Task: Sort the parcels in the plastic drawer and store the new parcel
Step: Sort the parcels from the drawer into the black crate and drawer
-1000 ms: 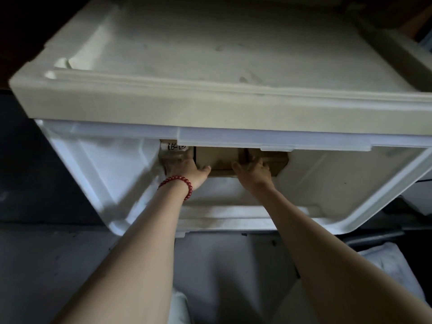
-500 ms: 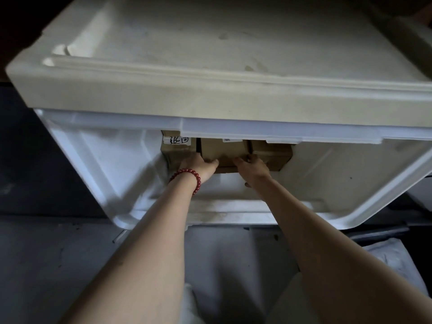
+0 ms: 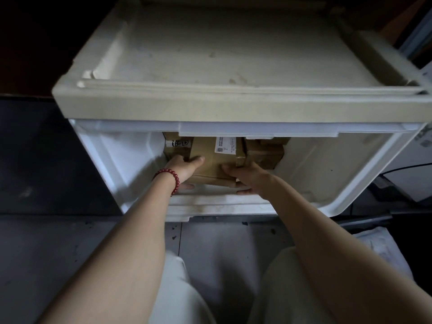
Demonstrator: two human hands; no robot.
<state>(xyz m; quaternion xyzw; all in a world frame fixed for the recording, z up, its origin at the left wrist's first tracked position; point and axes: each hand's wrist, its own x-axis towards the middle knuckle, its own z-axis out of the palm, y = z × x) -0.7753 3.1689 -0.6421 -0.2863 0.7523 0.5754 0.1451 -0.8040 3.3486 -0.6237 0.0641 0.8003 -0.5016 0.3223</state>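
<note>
Gripping brown parcel, white drawer, dim grey floor

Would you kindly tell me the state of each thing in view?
White plastic drawer: pulled open.
Middle cardboard parcel with printed label: held in both hands.
Left cardboard parcel with handwritten label: lying at the back.
Right brown cardboard parcel: lying at the back.
Left hand: grips the middle parcel.
Right hand: grips the middle parcel.

Bare forearms, a red bead bracelet on the left wrist, pale trousers.
</note>
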